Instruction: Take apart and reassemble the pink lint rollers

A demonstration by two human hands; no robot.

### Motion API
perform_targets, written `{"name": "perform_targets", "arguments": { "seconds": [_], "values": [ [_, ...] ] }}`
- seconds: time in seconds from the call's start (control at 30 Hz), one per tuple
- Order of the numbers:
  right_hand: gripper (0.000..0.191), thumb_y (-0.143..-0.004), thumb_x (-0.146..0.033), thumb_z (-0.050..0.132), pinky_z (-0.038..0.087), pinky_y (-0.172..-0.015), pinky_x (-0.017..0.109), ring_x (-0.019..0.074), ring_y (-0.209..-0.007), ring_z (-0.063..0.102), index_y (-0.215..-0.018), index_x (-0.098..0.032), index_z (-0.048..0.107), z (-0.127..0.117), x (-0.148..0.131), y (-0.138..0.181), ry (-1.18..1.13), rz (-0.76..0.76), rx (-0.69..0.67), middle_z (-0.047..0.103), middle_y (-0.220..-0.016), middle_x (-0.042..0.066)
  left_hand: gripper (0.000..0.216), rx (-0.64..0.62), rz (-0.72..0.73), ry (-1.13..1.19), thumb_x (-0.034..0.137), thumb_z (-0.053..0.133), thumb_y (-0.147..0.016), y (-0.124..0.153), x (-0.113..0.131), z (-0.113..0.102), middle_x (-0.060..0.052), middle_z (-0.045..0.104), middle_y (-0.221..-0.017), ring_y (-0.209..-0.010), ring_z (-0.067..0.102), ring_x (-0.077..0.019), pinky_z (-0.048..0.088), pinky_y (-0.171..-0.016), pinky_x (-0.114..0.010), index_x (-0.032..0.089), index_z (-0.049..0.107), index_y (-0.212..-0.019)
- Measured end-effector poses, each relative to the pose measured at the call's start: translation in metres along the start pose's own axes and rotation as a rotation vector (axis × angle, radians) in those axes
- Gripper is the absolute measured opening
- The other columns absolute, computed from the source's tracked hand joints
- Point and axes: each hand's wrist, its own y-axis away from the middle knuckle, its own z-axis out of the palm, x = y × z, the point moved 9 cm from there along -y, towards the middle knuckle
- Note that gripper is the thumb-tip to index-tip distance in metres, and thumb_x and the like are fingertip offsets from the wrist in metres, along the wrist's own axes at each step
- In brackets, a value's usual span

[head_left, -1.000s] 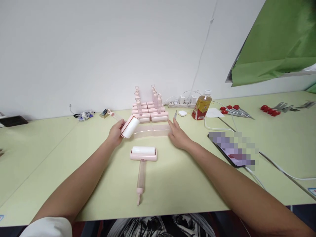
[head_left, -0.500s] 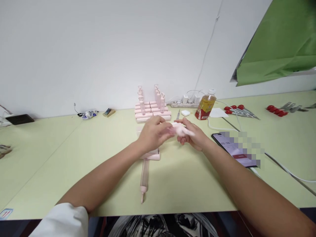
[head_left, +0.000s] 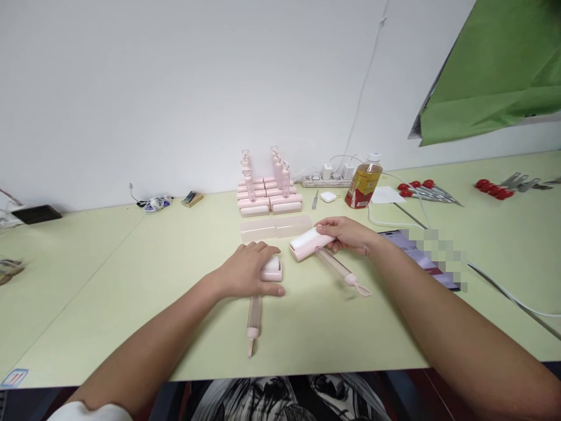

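In my right hand (head_left: 348, 234) is a pink-and-white lint roller (head_left: 311, 241), gripped by the right end of its wide head. Its clear handle (head_left: 335, 263) slants down to the right and ends in a pink loop. Spread over the head of a second lint roller (head_left: 272, 272) on the table is my left hand (head_left: 248, 270), its thumb apart from the fingers. That roller's handle points to the table's front edge; part of its head is hidden under my palm. Two translucent flat pieces (head_left: 258, 227) lie just behind.
Several matching rollers (head_left: 269, 199) stand in rows by the wall, handles up. To their right are a screwdriver (head_left: 315, 200), a power strip (head_left: 328, 182) and a drink bottle (head_left: 364, 182). A phone (head_left: 416, 257) lies near my right forearm. Red-handled tools (head_left: 429, 192) rest farther right.
My hands have moved apart. The left has let go of the held roller and come down over the one on the table; the right keeps the roller, its handle now swung toward me.
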Motion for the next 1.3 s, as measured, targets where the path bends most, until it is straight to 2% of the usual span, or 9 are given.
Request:
{"name": "perform_targets", "arguments": {
  "seconds": [0.1,0.27,0.43,0.53,0.87,1.0,1.1,1.17,1.3],
  "values": [
    [0.014,-0.083,-0.024,0.067,0.05,-0.041,0.019,0.0085,-0.047,0.054,-0.091,-0.016,0.059,0.007,0.0,0.003,0.044,0.008,0.055,0.061,-0.067,0.002,0.069,0.01,-0.044,-0.03,0.06,0.065,-0.071,0.004,-0.012,0.004,-0.01,0.061,-0.114,-0.102,0.055,-0.0316,0.038,-0.086,-0.04,0.027,0.051,-0.13],
    [0.02,-0.082,-0.021,0.068,0.058,-0.053,0.025,0.0133,-0.06,0.065,-0.084,-0.02,0.048,0.009,-0.003,0.009,0.082,-0.019,0.227,0.059,-0.072,0.0,0.049,0.042,-0.14,0.007,0.054,0.064,-0.072,-0.002,-0.035,0.001,-0.007,0.063,-0.101,-0.093,0.057,-0.0296,0.04,-0.075,-0.036,0.028,0.062,-0.114],
    [0.021,-0.082,-0.033,0.064,0.045,-0.04,0.023,0.0126,-0.045,0.058,-0.08,-0.021,0.047,0.007,-0.01,0.012,0.46,-0.068,0.324,0.058,-0.061,-0.003,0.042,0.119,-0.169,0.062,0.054,0.063,-0.073,-0.01,-0.052,-0.008,-0.008,0.064,-0.101,-0.095,0.056,-0.0312,0.04,-0.077,-0.037,0.026,0.066,-0.105],
    [0.021,-0.083,-0.039,0.058,0.04,-0.042,0.025,0.0123,-0.04,0.055,-0.081,-0.022,0.047,0.007,-0.016,0.012,0.632,-0.117,0.375,0.059,-0.06,-0.004,0.046,0.165,-0.162,0.072,0.055,0.063,-0.073,-0.015,-0.059,-0.009,-0.009,0.065,-0.103,-0.098,0.056,-0.0325,0.041,-0.08,-0.038,0.027,0.066,-0.109],
    [0.014,-0.087,-0.032,0.052,0.042,-0.047,0.024,0.0139,-0.045,0.059,-0.081,-0.023,0.044,0.009,-0.02,0.0,0.554,-0.132,0.448,0.06,-0.059,-0.003,0.033,0.184,-0.155,0.128,0.05,0.065,-0.071,-0.026,-0.061,-0.011,-0.007,0.069,-0.093,-0.089,0.06,-0.031,0.041,-0.073,-0.035,0.024,0.068,-0.092],
    [0.016,-0.085,-0.037,0.053,0.037,-0.048,0.024,0.0146,-0.05,0.057,-0.084,-0.023,0.046,0.007,-0.025,0.004,0.595,-0.155,0.477,0.061,-0.064,-0.002,0.035,0.179,-0.125,0.133,0.05,0.064,-0.073,-0.032,-0.06,-0.014,-0.006,0.07,-0.098,-0.09,0.061,-0.0305,0.041,-0.071,-0.034,0.026,0.068,-0.098],
    [0.029,-0.08,-0.05,0.058,0.032,-0.049,0.025,0.0168,-0.059,0.055,-0.082,-0.023,0.049,0.016,-0.029,0.017,0.793,-0.206,0.432,0.061,-0.069,0.0,0.04,0.188,-0.155,0.132,0.052,0.064,-0.072,-0.035,-0.063,-0.014,-0.007,0.07,-0.102,-0.094,0.061,-0.0313,0.042,-0.073,-0.034,0.027,0.068,-0.104],
    [0.033,-0.076,-0.054,0.061,0.03,-0.05,0.025,0.0169,-0.06,0.055,-0.082,-0.023,0.05,0.03,-0.024,0.023,0.905,-0.205,0.315,0.062,-0.072,0.001,0.042,0.196,-0.176,0.141,0.053,0.065,-0.072,-0.037,-0.066,-0.013,-0.007,0.069,-0.102,-0.095,0.061,-0.0316,0.043,-0.074,-0.034,0.026,0.068,-0.103],
    [0.025,-0.076,-0.041,0.062,0.03,-0.051,0.025,0.0157,-0.06,0.055,-0.086,-0.023,0.048,0.049,-0.016,0.031,0.953,-0.185,0.179,0.061,-0.073,-0.001,0.042,0.227,-0.2,0.164,0.056,0.067,-0.069,-0.04,-0.071,-0.012,-0.008,0.069,-0.099,-0.092,0.061,-0.0316,0.043,-0.075,-0.035,0.025,0.068,-0.097]
  ]
}}
